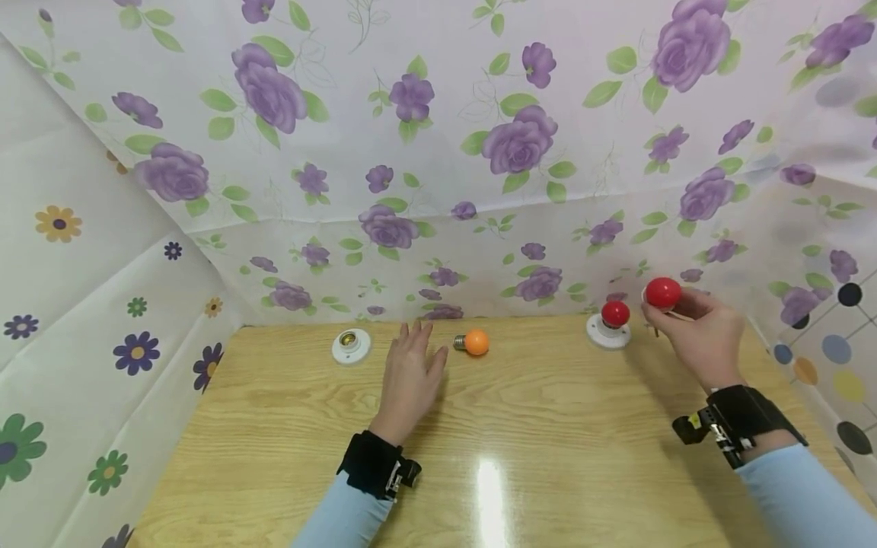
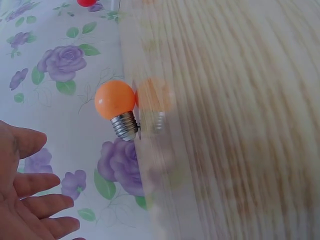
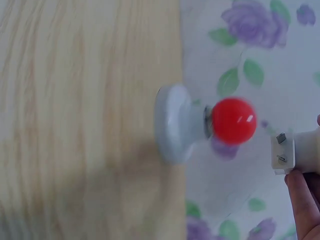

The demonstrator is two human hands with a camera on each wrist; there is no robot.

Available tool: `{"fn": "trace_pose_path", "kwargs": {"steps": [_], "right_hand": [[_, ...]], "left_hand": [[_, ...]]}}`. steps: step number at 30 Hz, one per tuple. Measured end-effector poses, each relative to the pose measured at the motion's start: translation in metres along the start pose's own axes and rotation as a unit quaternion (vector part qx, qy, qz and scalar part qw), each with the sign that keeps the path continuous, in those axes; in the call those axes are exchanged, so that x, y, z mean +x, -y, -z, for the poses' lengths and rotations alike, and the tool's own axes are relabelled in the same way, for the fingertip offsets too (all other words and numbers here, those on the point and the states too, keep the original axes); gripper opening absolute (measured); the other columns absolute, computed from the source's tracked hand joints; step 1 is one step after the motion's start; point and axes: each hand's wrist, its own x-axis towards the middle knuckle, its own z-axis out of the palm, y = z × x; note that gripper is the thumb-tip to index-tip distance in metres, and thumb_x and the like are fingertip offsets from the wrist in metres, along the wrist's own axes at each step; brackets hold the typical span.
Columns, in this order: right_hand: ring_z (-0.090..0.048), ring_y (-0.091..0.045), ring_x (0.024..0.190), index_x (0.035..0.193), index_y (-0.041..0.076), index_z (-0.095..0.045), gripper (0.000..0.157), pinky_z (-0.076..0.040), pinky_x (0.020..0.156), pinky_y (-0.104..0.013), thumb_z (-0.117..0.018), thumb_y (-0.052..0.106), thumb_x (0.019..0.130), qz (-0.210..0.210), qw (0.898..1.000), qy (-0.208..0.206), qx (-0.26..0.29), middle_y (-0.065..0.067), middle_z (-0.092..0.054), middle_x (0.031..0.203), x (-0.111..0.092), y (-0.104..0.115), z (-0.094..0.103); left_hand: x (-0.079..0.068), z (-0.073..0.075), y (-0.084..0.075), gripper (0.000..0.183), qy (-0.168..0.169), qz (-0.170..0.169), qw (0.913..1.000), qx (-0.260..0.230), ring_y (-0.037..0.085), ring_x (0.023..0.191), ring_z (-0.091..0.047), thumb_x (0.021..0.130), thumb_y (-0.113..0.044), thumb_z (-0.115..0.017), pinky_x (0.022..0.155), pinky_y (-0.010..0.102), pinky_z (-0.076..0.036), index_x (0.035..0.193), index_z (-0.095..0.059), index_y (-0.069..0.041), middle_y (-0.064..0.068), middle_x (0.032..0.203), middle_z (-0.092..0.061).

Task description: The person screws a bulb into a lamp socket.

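Observation:
My right hand point(image 1: 709, 335) grips a white plug-in lamp holder point(image 3: 305, 150), its two metal prongs showing in the right wrist view. A red bulb point(image 1: 663, 292) tops it in the head view. Just left of that hand, a smaller red bulb point(image 1: 615, 313) stands upright in a round white lamp base point(image 1: 607, 336). My left hand point(image 1: 409, 377) has its fingers extended and spread, palm down over the table, holding nothing. Close to its right, an orange bulb point(image 1: 477, 342) lies on its side, metal screw end toward the hand.
A second round white lamp base point(image 1: 352, 347), its socket holding no bulb, sits left of my left hand. The wooden table point(image 1: 548, 426) ends at a flowered cloth backdrop point(image 1: 438, 175). Patterned sheets also hang at the left and right sides.

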Motion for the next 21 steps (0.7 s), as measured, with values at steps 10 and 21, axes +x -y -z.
{"fn": "trace_pose_path", "kwargs": {"steps": [10,21], "right_hand": [[-0.06,-0.009,0.082,0.116,0.005,-0.064,0.062,-0.044,0.067,-0.012,-0.077,0.045,0.071,-0.038,0.998,0.017,-0.055,-0.012,-0.065,0.102,0.008,-0.035,0.001],[-0.058,-0.022,0.089,0.119,-0.001,-0.059,0.073,-0.045,0.062,-0.015,-0.071,0.055,0.073,-0.106,0.986,0.081,-0.101,-0.018,-0.062,0.105,0.01,-0.061,-0.004]], "left_hand": [[-0.001,-0.002,0.002,0.051,0.025,0.016,0.9994,0.015,0.035,0.132,-0.026,0.096,-0.037,-0.05,0.106,0.051,-0.018,0.135,-0.046,-0.004,0.021,0.139,-0.037],[-0.005,-0.003,0.004,0.05,0.034,0.023,0.9991,0.011,0.032,0.132,-0.028,0.095,-0.04,-0.051,0.106,0.05,-0.018,0.131,-0.051,-0.006,0.018,0.137,-0.042]]}}
